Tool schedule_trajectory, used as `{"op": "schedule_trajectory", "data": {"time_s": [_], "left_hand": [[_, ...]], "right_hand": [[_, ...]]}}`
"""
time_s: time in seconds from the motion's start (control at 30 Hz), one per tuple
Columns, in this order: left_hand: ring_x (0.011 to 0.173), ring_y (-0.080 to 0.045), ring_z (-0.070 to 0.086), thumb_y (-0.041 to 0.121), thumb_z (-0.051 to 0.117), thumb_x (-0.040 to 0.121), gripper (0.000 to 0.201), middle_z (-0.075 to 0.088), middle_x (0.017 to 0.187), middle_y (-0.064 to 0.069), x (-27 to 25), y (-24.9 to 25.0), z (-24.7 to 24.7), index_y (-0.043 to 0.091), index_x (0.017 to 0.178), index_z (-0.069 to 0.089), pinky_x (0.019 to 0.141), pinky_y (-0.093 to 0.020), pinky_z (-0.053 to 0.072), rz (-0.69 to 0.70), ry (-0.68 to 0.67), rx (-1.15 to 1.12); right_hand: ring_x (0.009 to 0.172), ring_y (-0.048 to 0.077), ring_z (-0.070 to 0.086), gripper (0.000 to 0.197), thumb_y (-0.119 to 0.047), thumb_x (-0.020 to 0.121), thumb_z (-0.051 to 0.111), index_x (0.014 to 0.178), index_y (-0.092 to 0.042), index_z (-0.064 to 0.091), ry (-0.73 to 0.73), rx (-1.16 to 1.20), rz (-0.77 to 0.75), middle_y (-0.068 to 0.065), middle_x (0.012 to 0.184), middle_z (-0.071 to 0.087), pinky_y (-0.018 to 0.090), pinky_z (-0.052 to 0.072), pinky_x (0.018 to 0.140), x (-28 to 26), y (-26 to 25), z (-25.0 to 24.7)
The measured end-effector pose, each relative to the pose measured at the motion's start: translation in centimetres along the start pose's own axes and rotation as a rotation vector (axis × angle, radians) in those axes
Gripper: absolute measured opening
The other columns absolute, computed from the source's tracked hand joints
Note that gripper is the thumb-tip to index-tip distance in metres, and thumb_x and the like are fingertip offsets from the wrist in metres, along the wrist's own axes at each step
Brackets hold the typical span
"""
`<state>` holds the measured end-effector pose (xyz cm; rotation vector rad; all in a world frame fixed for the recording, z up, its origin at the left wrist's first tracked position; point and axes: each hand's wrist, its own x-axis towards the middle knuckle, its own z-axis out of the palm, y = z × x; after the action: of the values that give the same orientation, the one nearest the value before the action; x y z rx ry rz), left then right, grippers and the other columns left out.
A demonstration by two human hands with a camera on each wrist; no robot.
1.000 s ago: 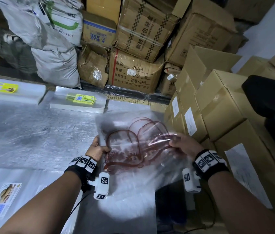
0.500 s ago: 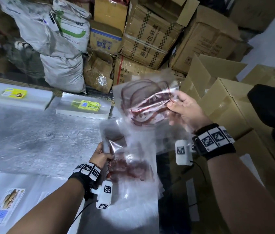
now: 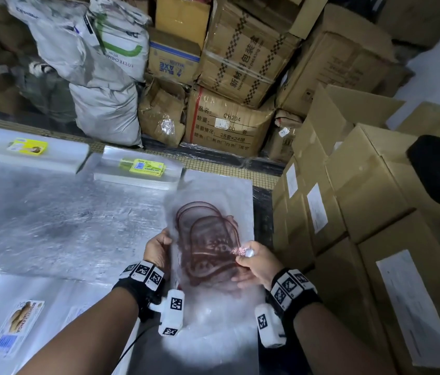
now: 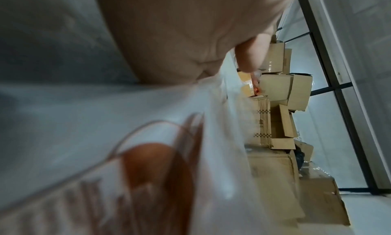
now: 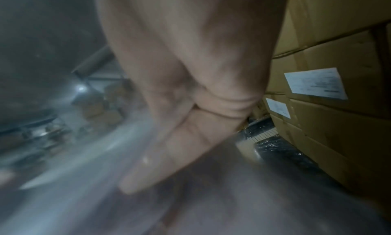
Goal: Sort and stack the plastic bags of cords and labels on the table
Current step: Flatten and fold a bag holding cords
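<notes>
Clear plastic bags of dark red cord [image 3: 208,239] are held together over the table's right end. My left hand [image 3: 159,247] grips their left edge, thumb on top. My right hand [image 3: 251,262] pinches the right edge, its fingers showing through the plastic underneath. The left wrist view shows the red cord [image 4: 152,168] blurred inside the plastic, close to the palm. In the right wrist view my fingers [image 5: 169,155] lie under a sheet of clear plastic. More clear bags [image 3: 213,328] lie below the held ones on the table.
Two flat stacks of clear bags with yellow labels [image 3: 28,146] [image 3: 146,166] lie at the table's far edge. A labelled bag [image 3: 18,326] lies near left. Cardboard boxes [image 3: 375,201] stand close on the right, with more boxes and sacks [image 3: 100,77] behind the table.
My right hand had lifted one cord bag up and away; it has come back down and the bags are together again between both hands.
</notes>
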<state>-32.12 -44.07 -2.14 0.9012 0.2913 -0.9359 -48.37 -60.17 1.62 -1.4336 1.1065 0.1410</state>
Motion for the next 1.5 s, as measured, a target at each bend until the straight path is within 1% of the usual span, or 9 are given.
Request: {"op": "schedule_trajectory", "data": {"time_s": [0.13, 0.37, 0.53, 0.67, 0.87, 1.03, 1.17, 1.3, 1.5], "left_hand": [[0.082, -0.035, 0.063, -0.005, 0.059, 0.074, 0.058, 0.063, 0.098, -0.024, 0.4, -0.5, 0.4, 0.009, 0.13, 0.049, 0.074, -0.045, 0.054, 0.064, 0.035, 0.222], [0.078, -0.035, 0.064, -0.019, 0.047, 0.08, 0.057, 0.065, 0.095, -0.022, 0.4, -0.3, 0.3, 0.011, 0.129, 0.049, 0.068, -0.041, 0.057, 0.083, 0.012, 0.327], [0.086, -0.039, 0.064, -0.021, 0.052, 0.079, 0.062, 0.065, 0.102, -0.025, 0.7, -0.5, 0.0, 0.011, 0.132, 0.049, 0.084, -0.056, 0.052, 0.095, -0.03, 0.313], [0.09, -0.039, 0.064, -0.027, 0.049, 0.077, 0.078, 0.063, 0.113, -0.025, 0.9, -0.3, -0.1, 0.019, 0.14, 0.045, 0.07, -0.043, 0.058, 0.108, -0.066, 0.37], [0.084, -0.042, 0.064, -0.028, 0.045, 0.079, 0.084, 0.067, 0.107, -0.027, 0.7, 0.2, -0.2, 0.027, 0.141, 0.045, 0.078, -0.056, 0.055, 0.099, -0.16, 0.392], [0.052, -0.022, 0.066, -0.032, 0.039, 0.081, 0.073, 0.07, 0.077, -0.016, -0.2, 1.9, 0.3, 0.013, 0.138, 0.042, 0.048, -0.027, 0.054, 0.044, -0.214, 0.393], [0.071, -0.033, 0.066, -0.029, 0.044, 0.079, 0.067, 0.068, 0.09, -0.021, -0.3, 1.9, 0.4, 0.015, 0.129, 0.049, 0.061, -0.037, 0.059, 0.004, -0.16, 0.356], [0.091, -0.043, 0.058, 0.006, 0.079, 0.044, 0.085, 0.055, 0.111, -0.037, -0.1, 1.1, -0.1, -0.01, 0.122, 0.048, 0.082, -0.052, 0.049, -0.077, -0.068, 0.354], [0.074, -0.031, 0.057, 0.001, 0.055, 0.069, 0.058, 0.063, 0.087, -0.022, -0.8, 1.5, 0.7, 0.022, 0.122, 0.054, 0.058, -0.034, 0.05, -0.041, -0.072, 0.331]], "right_hand": [[0.097, 0.03, 0.069, 0.026, -0.029, 0.089, 0.072, 0.105, -0.014, 0.057, 0.07, -0.27, -0.092, 0.009, 0.105, 0.066, 0.049, 0.056, 0.089, 1.3, 0.8, -0.1], [0.059, 0.02, 0.044, 0.05, -0.037, 0.096, 0.062, 0.06, -0.017, 0.034, 0.167, -0.424, -0.174, 0.002, 0.058, 0.036, 0.033, 0.038, 0.058, 1.7, -0.8, 0.2], [0.103, 0.025, 0.058, 0.024, -0.025, 0.102, 0.051, 0.12, -0.01, 0.053, 0.11, -0.658, -0.27, 0.006, 0.118, 0.059, 0.028, 0.041, 0.081, 1.7, -1.5, 0.0], [0.094, 0.023, 0.058, 0.021, -0.03, 0.1, 0.053, 0.114, -0.014, 0.051, 0.121, -0.701, -0.276, 0.004, 0.11, 0.059, 0.026, 0.04, 0.077, 2.2, -1.3, 0.0], [0.109, 0.03, 0.063, 0.036, -0.023, 0.092, 0.068, 0.119, -0.001, 0.062, 0.22, -0.329, -0.251, 0.016, 0.117, 0.066, 0.042, 0.051, 0.095, 3.5, -1.2, -1.0], [0.086, 0.024, 0.069, 0.055, -0.032, 0.075, 0.076, 0.12, -0.006, 0.059, 0.019, 0.119, -0.045, 0.015, 0.105, 0.067, 0.028, 0.049, 0.063, 4.7, -1.0, -1.4], [0.113, 0.047, 0.06, 0.039, -0.019, 0.081, 0.071, 0.108, 0.005, 0.055, 0.043, 0.169, -0.09, 0.032, 0.114, 0.063, 0.049, 0.048, 0.1, 5.7, -0.1, -0.3], [0.117, 0.032, 0.06, 0.015, -0.002, 0.097, 0.054, 0.113, -0.001, 0.053, 0.046, 0.226, -0.106, 0.021, 0.123, 0.062, 0.051, 0.039, 0.112, 5.5, 0.3, 0.6], [0.123, 0.033, 0.058, 0.023, -0.01, 0.098, 0.051, 0.121, -0.012, 0.053, -0.024, 0.322, -0.123, 0.02, 0.13, 0.06, 0.056, 0.037, 0.113, 5.9, 1.3, 0.6]]}}
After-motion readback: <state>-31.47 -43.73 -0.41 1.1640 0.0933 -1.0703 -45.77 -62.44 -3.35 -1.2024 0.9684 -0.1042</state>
